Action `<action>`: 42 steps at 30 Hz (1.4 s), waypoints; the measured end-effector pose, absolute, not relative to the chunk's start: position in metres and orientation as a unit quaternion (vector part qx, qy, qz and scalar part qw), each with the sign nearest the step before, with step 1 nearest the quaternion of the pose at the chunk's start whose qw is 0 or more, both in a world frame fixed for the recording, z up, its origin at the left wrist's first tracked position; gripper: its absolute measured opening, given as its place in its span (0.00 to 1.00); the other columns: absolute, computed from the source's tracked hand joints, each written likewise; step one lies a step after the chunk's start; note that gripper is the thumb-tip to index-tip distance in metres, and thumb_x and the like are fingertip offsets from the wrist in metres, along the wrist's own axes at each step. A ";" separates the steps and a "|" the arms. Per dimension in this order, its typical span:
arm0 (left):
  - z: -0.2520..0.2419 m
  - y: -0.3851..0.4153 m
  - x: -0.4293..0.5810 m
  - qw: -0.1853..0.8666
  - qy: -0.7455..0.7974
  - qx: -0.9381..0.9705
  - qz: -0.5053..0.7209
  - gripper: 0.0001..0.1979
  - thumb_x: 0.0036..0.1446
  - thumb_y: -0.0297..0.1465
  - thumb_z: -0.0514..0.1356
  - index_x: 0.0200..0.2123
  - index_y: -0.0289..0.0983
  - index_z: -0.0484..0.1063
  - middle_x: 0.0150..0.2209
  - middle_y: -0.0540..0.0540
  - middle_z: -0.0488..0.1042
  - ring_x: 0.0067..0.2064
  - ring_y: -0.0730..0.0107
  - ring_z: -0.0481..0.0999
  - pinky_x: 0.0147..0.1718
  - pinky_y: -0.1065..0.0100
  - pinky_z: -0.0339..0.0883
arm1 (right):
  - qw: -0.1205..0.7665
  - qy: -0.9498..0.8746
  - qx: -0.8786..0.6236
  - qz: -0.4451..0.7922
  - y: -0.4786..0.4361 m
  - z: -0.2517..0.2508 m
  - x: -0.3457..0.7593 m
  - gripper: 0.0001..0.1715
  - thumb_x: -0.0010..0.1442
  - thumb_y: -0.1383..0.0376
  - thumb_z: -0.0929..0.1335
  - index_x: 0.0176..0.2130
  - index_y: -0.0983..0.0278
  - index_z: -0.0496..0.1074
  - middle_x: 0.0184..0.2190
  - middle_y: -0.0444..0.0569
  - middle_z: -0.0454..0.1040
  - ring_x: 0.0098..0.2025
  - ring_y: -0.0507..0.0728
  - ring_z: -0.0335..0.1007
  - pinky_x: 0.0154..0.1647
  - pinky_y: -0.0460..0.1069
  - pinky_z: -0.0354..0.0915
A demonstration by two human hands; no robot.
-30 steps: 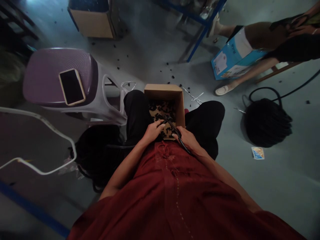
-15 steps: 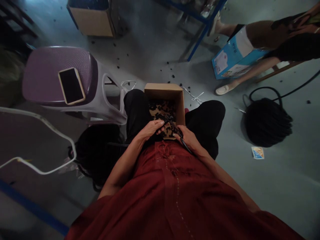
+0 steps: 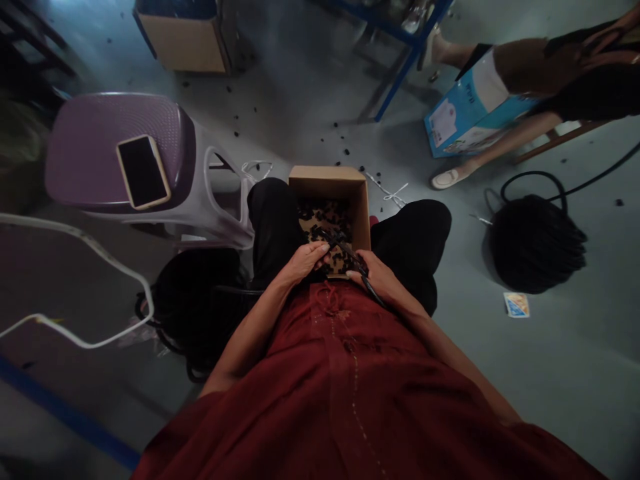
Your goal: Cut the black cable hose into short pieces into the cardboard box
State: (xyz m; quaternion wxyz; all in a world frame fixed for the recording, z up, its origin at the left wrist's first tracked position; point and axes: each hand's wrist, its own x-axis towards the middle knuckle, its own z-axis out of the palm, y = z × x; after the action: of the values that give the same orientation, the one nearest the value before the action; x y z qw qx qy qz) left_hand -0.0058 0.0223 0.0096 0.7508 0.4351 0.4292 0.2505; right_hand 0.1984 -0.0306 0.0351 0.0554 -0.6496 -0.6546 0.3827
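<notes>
Over the open cardboard box (image 3: pixel 327 175) between my knees, my left hand (image 3: pixel 306 259) pinches a small black piece (image 3: pixel 331 235), whose exact kind I cannot make out. My right hand (image 3: pixel 375 272) is wrapped round a dark long-handled hand tool (image 3: pixel 371 289), like cutters or pliers. Its front end reaches left to the black piece at my left fingertips. Many short black bits (image 3: pixel 320 213) lie scattered on the box bottom beneath both hands.
A purple stool (image 3: pixel 100 147) carries a phone (image 3: pixel 143 172). Black coils lie left (image 3: pixel 200 300) and right (image 3: pixel 535 243). Another person's leg (image 3: pixel 515 143) is beside a blue carton (image 3: pixel 465 113). A second cardboard box (image 3: pixel 187 43) and a blue table leg (image 3: pixel 397 83) stand ahead.
The tool and the black piece have shifted very slightly over the box. Both hands keep their holds almost in place.
</notes>
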 end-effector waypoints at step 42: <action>-0.002 0.010 0.013 0.448 0.540 0.626 0.339 0.13 0.61 0.32 0.50 0.42 0.34 0.72 0.31 0.48 0.73 0.32 0.73 0.70 0.35 0.73 0.62 | 0.069 -0.653 -0.671 0.346 -0.030 0.031 0.192 0.32 0.55 0.53 0.65 0.54 0.66 0.60 0.48 0.57 0.67 0.48 0.61 0.65 0.48 0.54 0.62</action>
State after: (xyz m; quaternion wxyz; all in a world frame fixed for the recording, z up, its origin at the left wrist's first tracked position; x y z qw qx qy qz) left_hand 0.0127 0.0104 -0.0018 0.4484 0.6262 0.5400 0.3394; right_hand 0.1923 -0.0304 0.0308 0.0691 -0.6706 -0.6526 0.3458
